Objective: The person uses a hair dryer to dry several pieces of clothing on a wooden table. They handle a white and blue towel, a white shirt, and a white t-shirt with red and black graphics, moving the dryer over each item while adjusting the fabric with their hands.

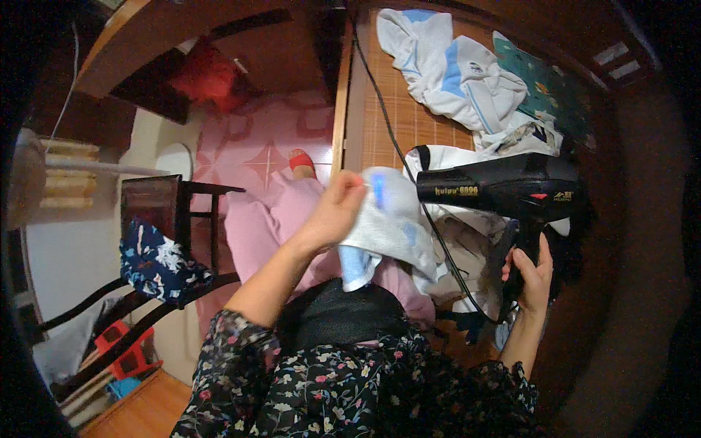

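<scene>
My left hand point(344, 202) pinches the edge of a light grey-white cloth garment point(391, 219) with pale blue parts, which hangs above my lap. A bluish light spot falls on the cloth. My right hand point(528, 268) grips the handle of a black Huipu hair dryer point(493, 186). The dryer's nozzle points left at the garment, close to its right side. The dryer's black cord point(386, 112) runs from the top of the view, passes by the nozzle and loops down to the handle.
White and blue clothing point(460, 76) lies on a bamboo mat point(378, 139) at upper right, beside a green patterned cloth point(539, 82). More garments lie beneath the dryer. At left stands a dark chair point(213, 230) with a navy floral cloth point(159, 263); a red plastic stool point(123, 347) is below.
</scene>
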The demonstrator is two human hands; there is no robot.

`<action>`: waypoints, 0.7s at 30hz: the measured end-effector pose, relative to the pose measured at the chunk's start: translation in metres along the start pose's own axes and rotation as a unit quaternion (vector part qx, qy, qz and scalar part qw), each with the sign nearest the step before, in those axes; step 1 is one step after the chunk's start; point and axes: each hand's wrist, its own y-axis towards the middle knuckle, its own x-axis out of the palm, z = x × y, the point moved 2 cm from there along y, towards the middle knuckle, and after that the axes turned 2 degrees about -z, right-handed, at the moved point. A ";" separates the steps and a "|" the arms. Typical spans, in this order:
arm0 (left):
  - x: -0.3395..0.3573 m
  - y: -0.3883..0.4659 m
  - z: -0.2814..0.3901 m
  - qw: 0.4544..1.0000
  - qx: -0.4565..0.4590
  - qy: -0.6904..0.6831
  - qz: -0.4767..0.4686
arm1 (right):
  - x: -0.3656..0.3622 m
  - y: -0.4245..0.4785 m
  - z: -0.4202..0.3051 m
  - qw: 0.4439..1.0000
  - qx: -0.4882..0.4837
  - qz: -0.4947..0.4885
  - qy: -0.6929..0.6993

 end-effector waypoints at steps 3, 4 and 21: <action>-0.058 -0.047 -0.015 0.991 -0.126 0.044 0.005 | 0.021 0.001 0.004 0.997 0.039 -0.072 0.003; -0.077 -0.069 -0.031 0.979 -0.159 0.129 -0.010 | 0.030 0.001 0.007 0.993 0.055 -0.107 -0.002; -0.095 -0.086 -0.065 0.936 -0.130 0.325 -0.022 | 0.057 -0.028 0.036 0.977 0.094 -0.173 -0.079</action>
